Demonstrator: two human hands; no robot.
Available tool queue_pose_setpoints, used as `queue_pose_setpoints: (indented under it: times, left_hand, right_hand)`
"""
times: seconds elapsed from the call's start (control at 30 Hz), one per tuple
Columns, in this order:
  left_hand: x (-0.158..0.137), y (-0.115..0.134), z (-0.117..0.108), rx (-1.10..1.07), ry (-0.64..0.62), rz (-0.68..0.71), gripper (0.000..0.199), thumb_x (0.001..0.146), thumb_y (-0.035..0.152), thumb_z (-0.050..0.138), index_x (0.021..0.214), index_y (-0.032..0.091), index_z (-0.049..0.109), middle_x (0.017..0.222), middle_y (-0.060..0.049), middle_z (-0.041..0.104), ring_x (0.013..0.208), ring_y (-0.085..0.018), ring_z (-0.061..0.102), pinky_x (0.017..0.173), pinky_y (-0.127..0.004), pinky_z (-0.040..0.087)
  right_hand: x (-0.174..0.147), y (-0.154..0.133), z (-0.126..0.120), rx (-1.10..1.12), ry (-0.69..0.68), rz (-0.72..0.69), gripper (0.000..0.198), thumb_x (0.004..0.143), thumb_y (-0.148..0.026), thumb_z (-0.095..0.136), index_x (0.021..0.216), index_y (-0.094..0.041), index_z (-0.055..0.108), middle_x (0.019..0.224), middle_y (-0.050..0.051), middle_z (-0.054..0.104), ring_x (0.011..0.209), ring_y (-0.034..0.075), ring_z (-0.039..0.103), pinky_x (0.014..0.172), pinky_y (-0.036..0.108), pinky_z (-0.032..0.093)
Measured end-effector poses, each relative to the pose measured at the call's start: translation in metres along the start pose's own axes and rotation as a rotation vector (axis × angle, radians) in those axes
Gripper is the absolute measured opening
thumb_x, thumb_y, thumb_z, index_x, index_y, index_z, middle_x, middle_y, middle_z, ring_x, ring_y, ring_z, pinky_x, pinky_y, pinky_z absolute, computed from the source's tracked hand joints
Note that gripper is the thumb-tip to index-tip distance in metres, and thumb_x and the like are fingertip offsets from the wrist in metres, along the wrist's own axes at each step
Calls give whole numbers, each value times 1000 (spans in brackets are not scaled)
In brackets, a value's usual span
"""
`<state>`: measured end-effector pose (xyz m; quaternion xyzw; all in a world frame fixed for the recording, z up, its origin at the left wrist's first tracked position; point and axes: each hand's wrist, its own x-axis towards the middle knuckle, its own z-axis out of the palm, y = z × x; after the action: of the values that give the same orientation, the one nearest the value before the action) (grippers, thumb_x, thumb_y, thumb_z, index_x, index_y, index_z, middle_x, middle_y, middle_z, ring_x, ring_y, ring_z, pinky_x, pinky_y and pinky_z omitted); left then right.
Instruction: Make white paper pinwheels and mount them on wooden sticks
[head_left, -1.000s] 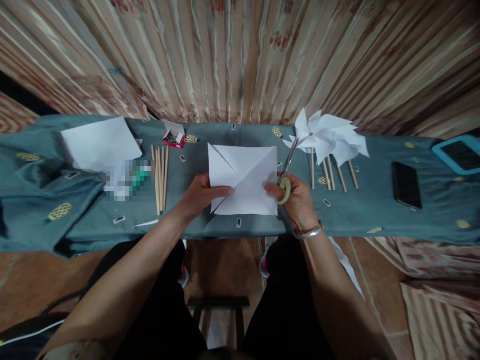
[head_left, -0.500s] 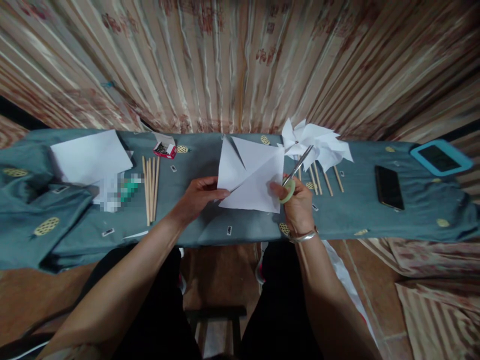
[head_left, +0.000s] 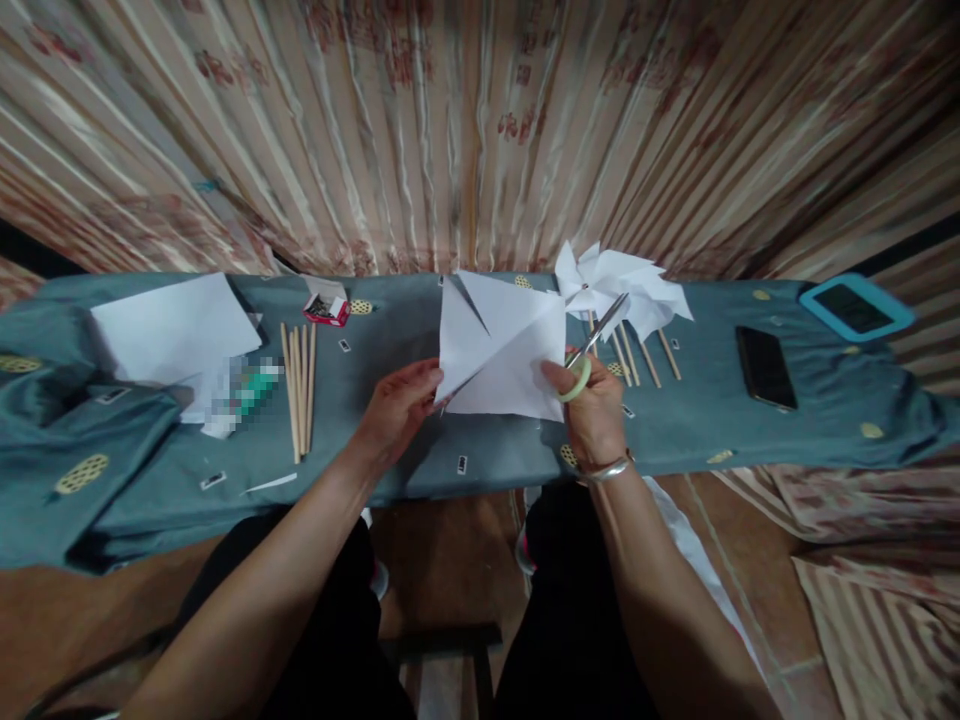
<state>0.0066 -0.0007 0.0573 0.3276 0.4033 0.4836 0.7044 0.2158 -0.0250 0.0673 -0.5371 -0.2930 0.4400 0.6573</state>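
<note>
A white square sheet of paper [head_left: 510,355] is held up between my hands, with slits running in from its upper left and lower left corners. My left hand [head_left: 401,400] pinches its left edge near the lower slit. With my right hand [head_left: 596,405] I grip the paper's right edge, thumb on top, and also hold scissors [head_left: 576,378] with pale green handles. Their metal blades point up and to the right, away from the sheet. Just behind them lie white paper pinwheels [head_left: 630,290] on wooden sticks.
On the left are several wooden sticks [head_left: 300,390], a small red box of metal pins [head_left: 327,303], white sheets [head_left: 176,320] and a blurred green-and-white item [head_left: 251,390]. A black phone [head_left: 765,368] and a blue-framed device [head_left: 856,306] lie right on the cloth-covered table [head_left: 697,430].
My left hand has shifted slightly on the paper's left edge, and the lower left slit now shows more openly. The view has tilted a little; the right hand keeps its hold.
</note>
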Motion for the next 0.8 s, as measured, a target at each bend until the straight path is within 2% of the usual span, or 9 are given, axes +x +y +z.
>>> queue_pose_setpoints:
  times: [0.1,0.27,0.43,0.5,0.63,0.73,0.8]
  left_hand:
    - [-1,-2,7,-150,-63,-31,41,63,51,81,90,20,75,98,-6,75,90,-19,67,80,-31,52]
    - [-4,-10,18,-129,-27,26,46,59,45,85,97,23,73,110,-4,71,104,-19,61,86,-27,46]
    - [-12,-20,30,-150,-85,-124,46,57,40,86,97,21,73,113,-8,71,111,-26,61,92,-35,45]
    - [-13,-22,34,-150,-87,-89,42,56,38,87,91,19,73,107,-8,72,106,-24,63,89,-34,47]
    - [-1,-18,34,-182,79,41,42,50,33,90,84,17,72,93,-6,75,89,-22,68,82,-35,51]
    - [12,-12,25,-166,132,149,42,49,27,90,86,14,73,89,-7,76,85,-23,70,82,-37,53]
    - [21,-7,15,-144,130,211,38,54,26,88,87,14,74,88,-7,76,84,-23,70,82,-36,53]
  right_hand:
    - [4,2,6,13,45,-22,31,54,-28,85,78,-21,65,68,-8,62,62,9,55,67,27,46]
    - [12,-1,20,104,117,-31,29,52,-27,82,72,-20,61,69,-7,64,66,11,57,71,28,47]
    - [13,3,37,170,100,-32,36,49,-29,85,75,-19,62,69,-7,64,62,10,56,67,27,46]
    - [9,8,45,134,54,-40,38,50,-32,87,76,-20,61,66,-8,61,60,9,53,63,25,45]
    - [2,16,62,51,-43,-18,39,52,-39,87,68,-20,57,61,-9,55,58,8,48,59,23,42]
    - [-1,19,68,3,-93,23,40,51,-42,87,70,-20,59,61,-8,56,57,7,47,57,22,41]
    - [-4,18,68,-52,-135,38,40,56,-47,85,75,-19,62,62,-7,58,57,8,48,56,22,41]
